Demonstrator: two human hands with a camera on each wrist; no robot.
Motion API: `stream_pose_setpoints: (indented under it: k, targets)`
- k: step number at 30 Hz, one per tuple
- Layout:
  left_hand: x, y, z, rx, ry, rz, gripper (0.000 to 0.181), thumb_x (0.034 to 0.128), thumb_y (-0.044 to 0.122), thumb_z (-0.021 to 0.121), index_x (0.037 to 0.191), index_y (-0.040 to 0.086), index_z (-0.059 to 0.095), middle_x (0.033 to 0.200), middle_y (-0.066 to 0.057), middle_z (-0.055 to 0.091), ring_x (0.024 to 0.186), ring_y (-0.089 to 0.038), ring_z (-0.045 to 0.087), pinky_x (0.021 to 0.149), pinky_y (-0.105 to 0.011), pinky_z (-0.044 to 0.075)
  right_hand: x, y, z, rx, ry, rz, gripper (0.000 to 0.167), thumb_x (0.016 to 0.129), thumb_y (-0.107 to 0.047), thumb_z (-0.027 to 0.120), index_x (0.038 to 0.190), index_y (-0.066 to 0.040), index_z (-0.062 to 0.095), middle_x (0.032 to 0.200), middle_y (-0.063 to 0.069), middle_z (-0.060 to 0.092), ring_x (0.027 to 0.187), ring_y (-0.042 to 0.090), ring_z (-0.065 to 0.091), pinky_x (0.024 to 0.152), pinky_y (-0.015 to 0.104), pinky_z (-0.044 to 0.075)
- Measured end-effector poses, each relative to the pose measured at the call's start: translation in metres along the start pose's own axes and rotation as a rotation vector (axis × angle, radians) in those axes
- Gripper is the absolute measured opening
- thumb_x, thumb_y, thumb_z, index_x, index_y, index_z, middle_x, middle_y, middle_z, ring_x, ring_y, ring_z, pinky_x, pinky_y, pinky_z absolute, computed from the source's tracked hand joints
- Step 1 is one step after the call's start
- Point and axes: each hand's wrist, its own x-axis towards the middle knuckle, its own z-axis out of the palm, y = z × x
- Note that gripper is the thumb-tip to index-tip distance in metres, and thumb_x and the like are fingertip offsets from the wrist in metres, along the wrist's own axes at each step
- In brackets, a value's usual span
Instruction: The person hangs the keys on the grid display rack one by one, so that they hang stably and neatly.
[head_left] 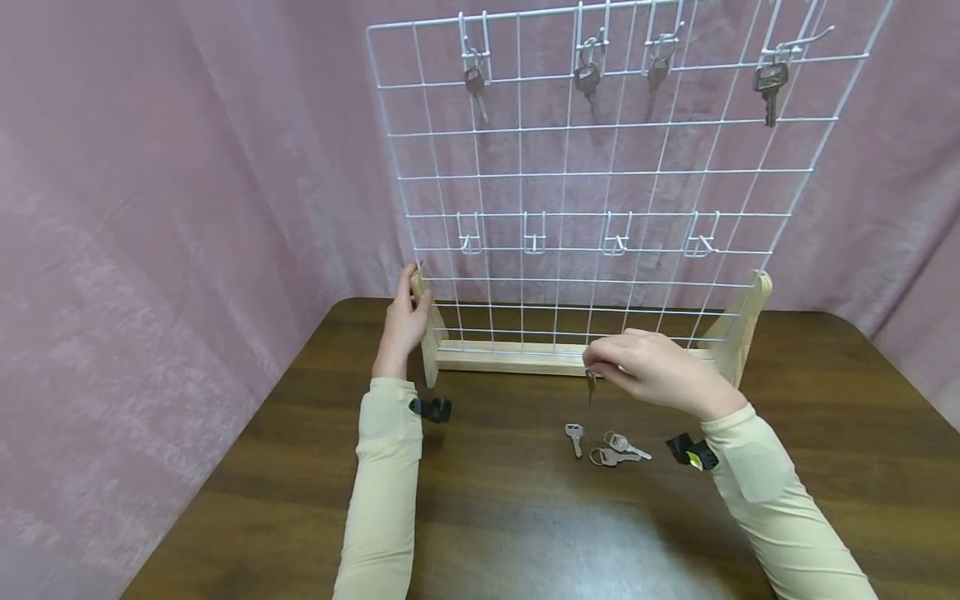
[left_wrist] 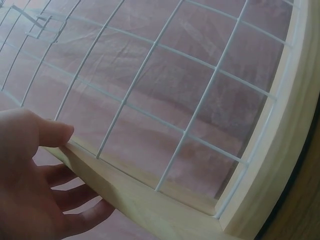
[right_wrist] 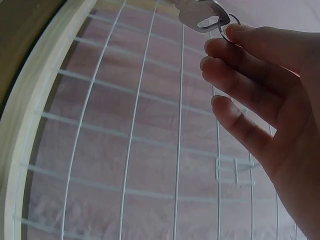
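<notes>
My right hand [head_left: 660, 367] pinches a key [head_left: 591, 387] by its ring, and the key hangs below the fingertips, in front of the stand's wooden bottom bar. In the right wrist view the split ring [right_wrist: 230, 27] sits between thumb and forefinger, while the other fingers touch nothing. At the stand's left side my left hand [head_left: 402, 327] grips the wooden upright [left_wrist: 105, 182], thumb on one face and fingers on the other. A white wire grid [head_left: 519, 176] rises from this stand. Below the right hand, three keys [head_left: 575, 437] lie on the table.
Several keys [head_left: 587, 81] hang from hooks along the grid's top. A lower row of hooks [head_left: 615, 244] carries no keys. The right wooden upright [head_left: 738, 329] stands beyond my right hand. A pink curtain [head_left: 187, 208] hangs behind the brown table [head_left: 300, 483].
</notes>
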Motion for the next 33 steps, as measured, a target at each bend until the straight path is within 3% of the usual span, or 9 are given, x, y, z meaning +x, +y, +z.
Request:
stream_pose_setpoints:
  k: [9, 16, 23, 33]
  targets:
    - [0.0, 0.0, 0.003, 0.024, 0.007, 0.024, 0.053, 0.1025, 0.024, 0.044, 0.151, 0.027, 0.023, 0.137, -0.03, 0.052, 0.114, -0.043, 0.06, 0.084, -0.055, 0.053, 0.027, -0.006, 0.001, 0.017, 0.002, -0.057, 0.014, 0.084, -0.004, 0.068, 0.091, -0.015, 0.062, 0.083, -0.01, 0.064, 0.073, 0.005, 0.056, 0.068, 0.027, 0.047]
    - [0.001, 0.0, 0.001, 0.011, 0.004, 0.008, 0.053, 0.1028, 0.025, 0.043, 0.151, 0.03, 0.022, 0.14, -0.03, 0.048, 0.118, -0.042, 0.058, 0.088, -0.055, 0.052, 0.056, -0.009, -0.012, -0.017, -0.004, -0.108, 0.007, 0.092, -0.007, 0.06, 0.092, -0.014, 0.061, 0.086, -0.007, 0.063, 0.074, 0.006, 0.056, 0.067, 0.028, 0.047]
    - [0.001, -0.001, -0.001, 0.003, -0.022, -0.014, 0.054, 0.1037, 0.027, 0.042, 0.152, 0.034, 0.019, 0.144, -0.03, 0.045, 0.119, -0.044, 0.057, 0.09, -0.055, 0.052, 0.084, -0.009, -0.027, -0.039, 0.032, -0.176, 0.01, 0.089, -0.003, 0.061, 0.091, -0.012, 0.062, 0.084, -0.005, 0.065, 0.071, 0.008, 0.057, 0.064, 0.029, 0.047]
    - [0.001, -0.001, 0.0, -0.019, -0.03, -0.019, 0.055, 0.1037, 0.028, 0.042, 0.152, 0.036, 0.018, 0.146, -0.029, 0.042, 0.122, -0.044, 0.054, 0.094, -0.057, 0.05, 0.117, -0.006, -0.049, -0.033, 0.049, -0.194, 0.012, 0.09, -0.001, 0.06, 0.093, -0.012, 0.065, 0.087, -0.002, 0.069, 0.068, 0.01, 0.057, 0.063, 0.029, 0.048]
